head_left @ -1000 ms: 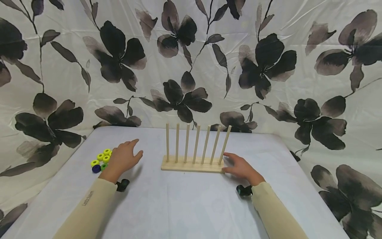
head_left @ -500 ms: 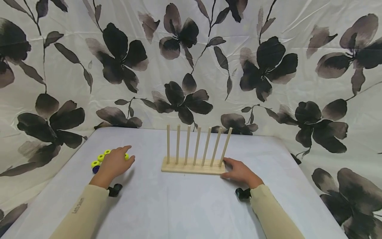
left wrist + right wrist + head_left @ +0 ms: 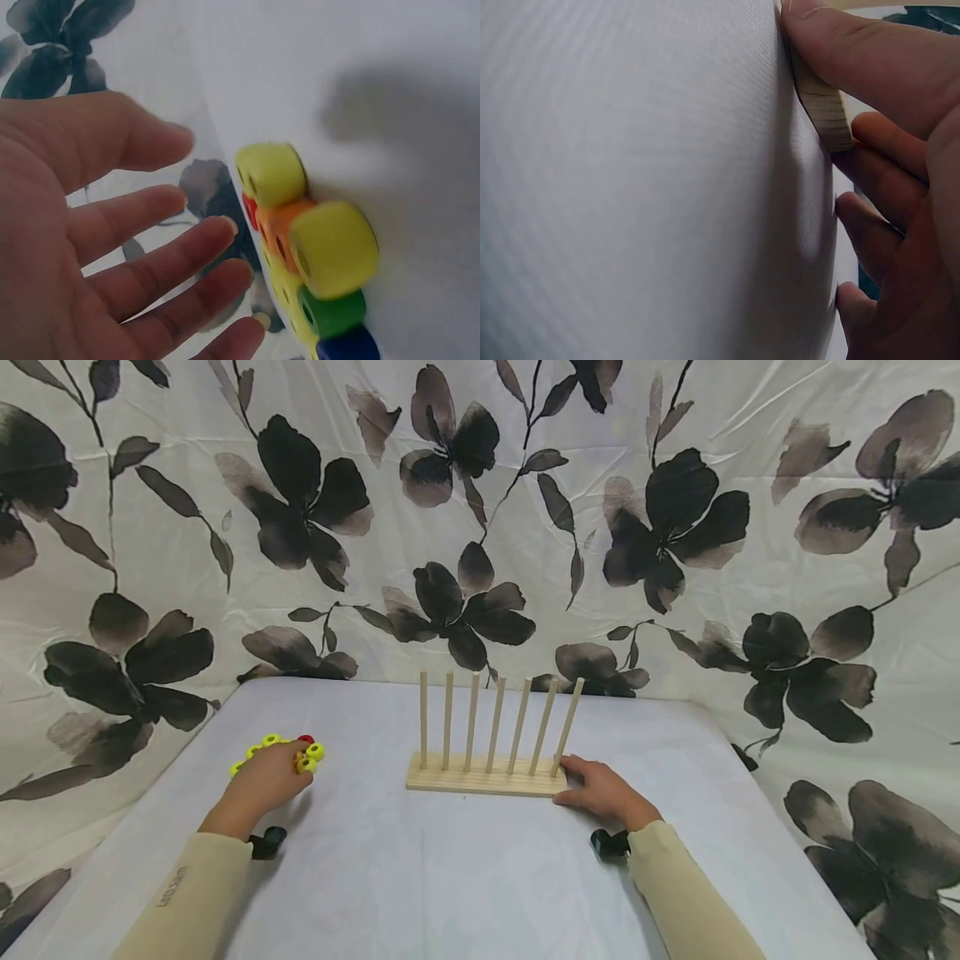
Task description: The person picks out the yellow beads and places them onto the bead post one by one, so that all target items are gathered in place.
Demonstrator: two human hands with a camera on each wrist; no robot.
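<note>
My left hand hovers over a cluster of beads at the left of the table, partly covering them in the head view. Its fingers are relaxed and hold nothing. The left wrist view shows a large yellow bead, a green bead, a dark blue bead and orange beads close by the fingertips. A red bead peeks out past the hand. My right hand grips the right end of a wooden peg rack, thumb in front and fingers behind. Several upright pegs stand on its base, bare of beads.
A white cloth covers the table. Behind it hangs a white curtain with dark flower prints. The table's right edge slopes away beyond my right arm.
My left hand has moved left and down toward the beads, uncovering red, orange and yellow ones on its right side. My right hand has stayed at the rack's end.
</note>
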